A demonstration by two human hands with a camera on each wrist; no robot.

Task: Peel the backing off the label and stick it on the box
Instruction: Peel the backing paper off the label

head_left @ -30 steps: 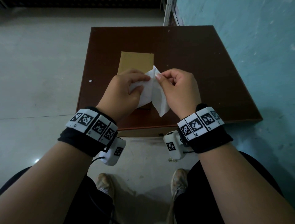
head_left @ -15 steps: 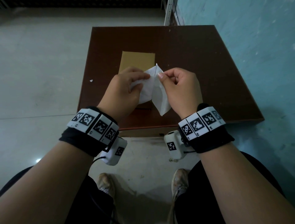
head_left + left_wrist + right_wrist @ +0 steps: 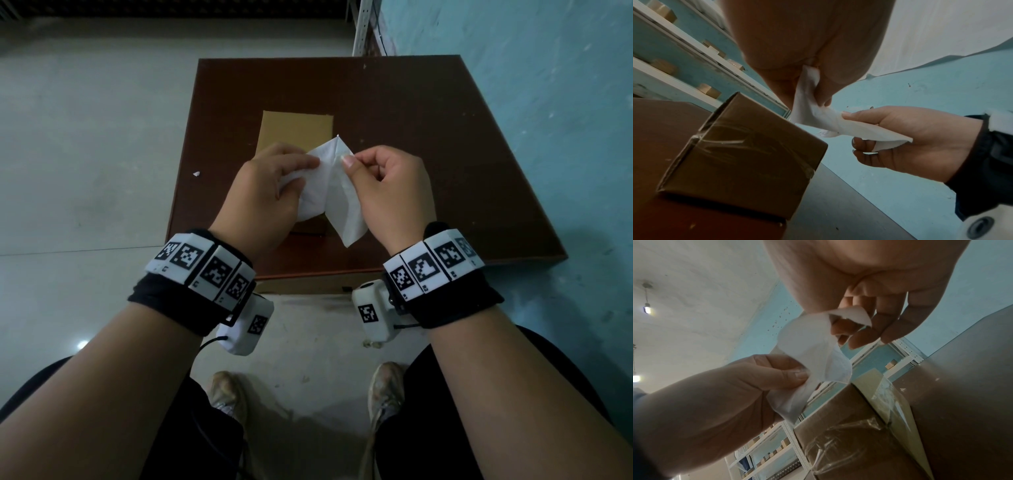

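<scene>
A brown cardboard box (image 3: 297, 128), sealed with clear tape, sits on the dark brown table (image 3: 428, 137). Just above its near end I hold a crumpled white label with its backing (image 3: 330, 192), split into two sheets that still join at the far tip. My left hand (image 3: 305, 174) pinches the left sheet. My right hand (image 3: 352, 164) pinches the right sheet between thumb and forefinger. I cannot tell which sheet is the label. The left wrist view shows the paper (image 3: 809, 112) stretched between both hands beside the box (image 3: 748, 162). From the right wrist, the paper (image 3: 807, 345) hangs above the box (image 3: 849, 426).
The table stands against a blue wall (image 3: 548, 102) on the right, with metal shelving (image 3: 363, 31) behind it. A small white scrap (image 3: 196, 173) lies on the grey floor to the left. My shoes (image 3: 226, 394) are under the table's near edge.
My right hand has drawn slightly to the right, and the two sheets have spread further apart into a wider V. The box has not moved.
</scene>
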